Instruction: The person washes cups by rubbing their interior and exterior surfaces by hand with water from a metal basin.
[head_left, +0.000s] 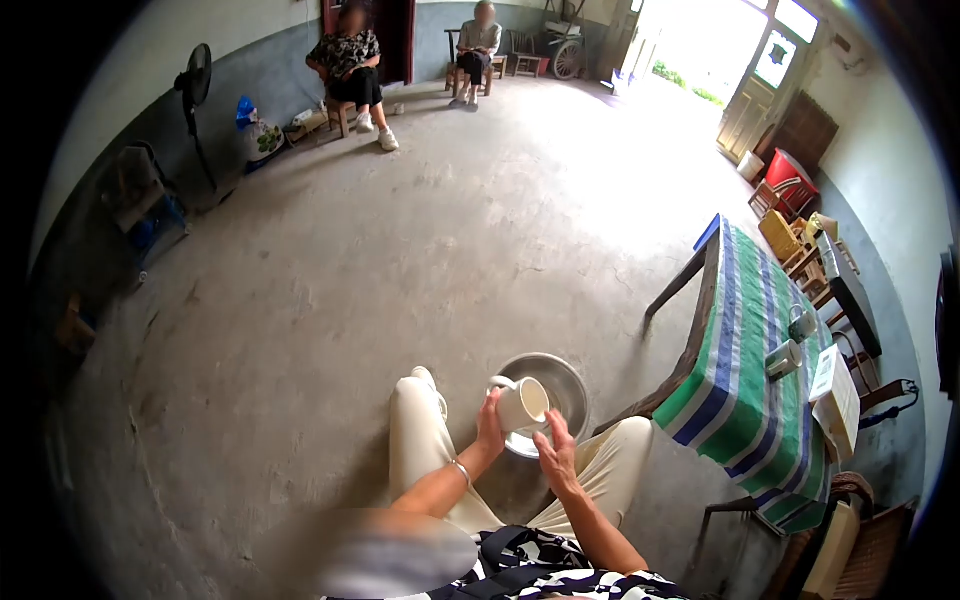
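A white mug (521, 403) is tilted on its side over a metal basin (573, 385) that stands on the floor in front of my knees. My left hand (489, 428) is closed on the mug from its left side, near the handle. On the other side, my right hand (558, 450) has its fingers stretched out beside the mug's rim; whether the fingertips touch it I cannot tell. A bracelet (461, 472) circles my left wrist. The inside of the basin is partly hidden by the mug and my hands.
To my right stands a table with a striped cloth (740, 350); on it are a mug (783, 359), another mug (802, 322) and a box (836, 400). Two people sit on chairs along the far wall. A fan (197, 80) stands at the left; a doorway is open at the back right.
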